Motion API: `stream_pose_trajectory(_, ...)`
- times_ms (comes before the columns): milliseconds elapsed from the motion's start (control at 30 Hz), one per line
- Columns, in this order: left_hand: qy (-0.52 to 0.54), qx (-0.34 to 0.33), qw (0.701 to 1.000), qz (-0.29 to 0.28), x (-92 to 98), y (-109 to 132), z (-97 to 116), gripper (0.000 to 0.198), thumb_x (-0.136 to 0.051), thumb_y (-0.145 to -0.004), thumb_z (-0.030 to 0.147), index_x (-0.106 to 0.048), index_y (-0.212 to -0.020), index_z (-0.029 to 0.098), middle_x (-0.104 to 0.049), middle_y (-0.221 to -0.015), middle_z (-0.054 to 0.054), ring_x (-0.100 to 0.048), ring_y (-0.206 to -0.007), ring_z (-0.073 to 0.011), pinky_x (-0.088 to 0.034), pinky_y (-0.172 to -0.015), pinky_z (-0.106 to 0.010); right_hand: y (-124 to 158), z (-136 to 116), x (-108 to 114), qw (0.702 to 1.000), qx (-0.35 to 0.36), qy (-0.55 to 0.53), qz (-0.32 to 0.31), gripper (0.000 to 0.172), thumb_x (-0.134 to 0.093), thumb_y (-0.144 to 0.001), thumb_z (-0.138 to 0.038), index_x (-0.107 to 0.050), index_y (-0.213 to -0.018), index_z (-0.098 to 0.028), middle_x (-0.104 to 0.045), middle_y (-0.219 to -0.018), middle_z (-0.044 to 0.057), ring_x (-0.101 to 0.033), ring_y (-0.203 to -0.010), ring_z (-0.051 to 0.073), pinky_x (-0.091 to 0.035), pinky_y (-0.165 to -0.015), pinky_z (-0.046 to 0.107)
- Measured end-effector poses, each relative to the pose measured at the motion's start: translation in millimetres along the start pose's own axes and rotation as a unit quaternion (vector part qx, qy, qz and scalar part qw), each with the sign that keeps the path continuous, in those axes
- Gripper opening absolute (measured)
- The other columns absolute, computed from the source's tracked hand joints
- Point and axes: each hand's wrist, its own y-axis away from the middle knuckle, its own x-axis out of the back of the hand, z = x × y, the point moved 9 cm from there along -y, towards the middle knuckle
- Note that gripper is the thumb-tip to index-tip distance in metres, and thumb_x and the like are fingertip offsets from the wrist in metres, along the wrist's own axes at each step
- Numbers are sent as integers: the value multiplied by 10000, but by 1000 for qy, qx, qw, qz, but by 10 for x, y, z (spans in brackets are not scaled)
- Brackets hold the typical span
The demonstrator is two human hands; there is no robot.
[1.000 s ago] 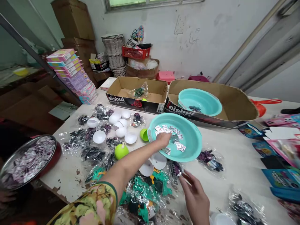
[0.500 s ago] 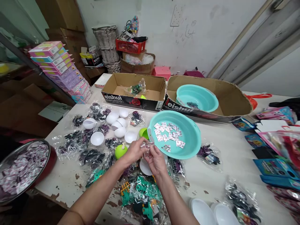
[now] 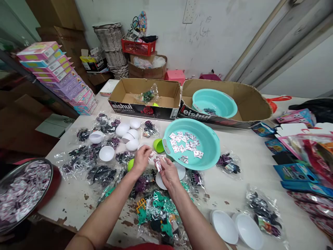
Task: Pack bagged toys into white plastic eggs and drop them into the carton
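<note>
My right hand [image 3: 168,173] holds a few small white-and-pink printed sachets [image 3: 159,164] between thumb and fingers, palm turned up. Just to its left, my left hand [image 3: 142,160] is closed in a pinch on another sachet [image 3: 152,157], partly hidden by the fingers. White half-shells [image 3: 180,170] lie beneath and behind my right hand. A green cup-like half-shell [image 3: 158,146] stands beyond my hands, against the turquoise basin [image 3: 213,158], where several similar sachets [image 3: 191,146] lie. Part of another green shell [image 3: 130,164] shows beside my left wrist.
Bagged dark and purple toy parts [image 3: 101,175] and white shells [image 3: 106,153] cover the left of the table. Bagged green parts [image 3: 162,208] lie between my forearms. A metal bowl of sachets [image 3: 49,185] stands far left. Two open cartons [image 3: 145,110] [image 3: 256,116] line the back.
My hands were together over the sachets; now my left hand has drawn away to the left, and the sachets in my right hand show more. The camera view has shifted slightly.
</note>
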Motion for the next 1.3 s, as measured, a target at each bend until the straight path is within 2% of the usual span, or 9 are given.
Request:
stream_pose_trajectory(67, -49, 12, 997, 55, 194, -115, -119, 192, -461, -886, 307, -593, -876, 169, -640, -770, -27, -581, -701, -151, -424, -644, -235, 27, -38, 76, 1000, 5, 4, 13, 555, -947, -338, -267, -628, -774, -145, -706, -732, 18, -671, -650, 158, -562, -558, 220)
stream_pose_trajectory(167, -112, 16, 991, 71, 313, -325, -283, 155, -489, -886, 279, -608, -893, 180, -639, -762, -32, -573, -735, -170, -383, -668, -247, 132, -115, 247, 1000, 10, 6, 26, 577, -948, -345, -275, -621, -802, -146, -707, -743, 14, -677, -651, 166, -563, -550, 225)
stream_pose_trajectory(333, -184, -4, 983, 23, 204, -546, -419, 132, -579, -846, 291, -677, -798, 217, -680, -822, -16, -590, -775, -162, -357, -670, -233, 447, -234, 697, 998, 8, 22, 58, 557, -937, -412, -283, -635, -857, -139, -718, -801, 27, -680, -670, 155, -569, -584, 216)
stream_pose_trajectory(533, -230, 9, 973, 4, 192, -612, -535, 183, -584, -844, 363, -720, -863, 242, -703, -793, -21, -605, -770, -195, -347, -631, -252, 826, -311, 1348, 988, 1, 8, 152, 575, -947, -370, -268, -647, -844, -144, -716, -817, 14, -676, -703, 137, -572, -593, 173)
stream_pose_trajectory(800, -220, -12, 975, -14, 140, -606, -539, 170, -576, -826, 327, -714, -845, 230, -691, -933, -22, -608, -848, -175, -391, -704, -238, 1065, -317, 1788, 980, 16, -4, 197, 523, -938, -397, -255, -661, -830, -160, -701, -837, 1, -672, -737, 123, -574, -587, 138)
stream_pose_trajectory(1033, -189, -1, 982, -9, 245, -585, -400, 183, -517, -815, 317, -656, -824, 198, -689, -807, -40, -605, -771, -195, -402, -671, -255, 1255, -314, 2084, 973, 28, -32, 225, 530, -937, -383, -231, -640, -817, -159, -700, -824, 1, -678, -724, 127, -573, -584, 142)
stream_pose_trajectory(1100, -159, -16, 986, -44, 153, -424, -266, 197, -516, -801, 347, -633, -804, 188, -682, -777, -28, -608, -741, -180, -419, -645, -239, 1361, -300, 2194, 969, 36, -53, 237, 564, -941, -357, -221, -623, -818, -161, -703, -826, -1, -684, -722, 138, -572, -582, 155)
stream_pose_trajectory(1167, -85, -17, 989, -117, -81, -132, -145, 258, -526, -790, 417, -616, -815, 176, -662, -710, -15, -599, -650, -164, -426, -568, -225, 1513, -234, 2317, 965, 32, -69, 251, 592, -942, -344, -226, -608, -829, -166, -701, -797, -9, -682, -690, 143, -559, -543, 166)
stream_pose_trajectory(1300, 61, 37, 940, -333, -946, 810, 90, 314, -561, -779, 466, -618, -876, 173, -624, -615, 12, -549, -486, -136, -387, -427, -208, 1891, -63, 2618, 951, 29, -66, 300, 541, -926, -394, -285, -593, -807, -176, -666, -676, -34, -643, -570, 126, -511, -458, 173)
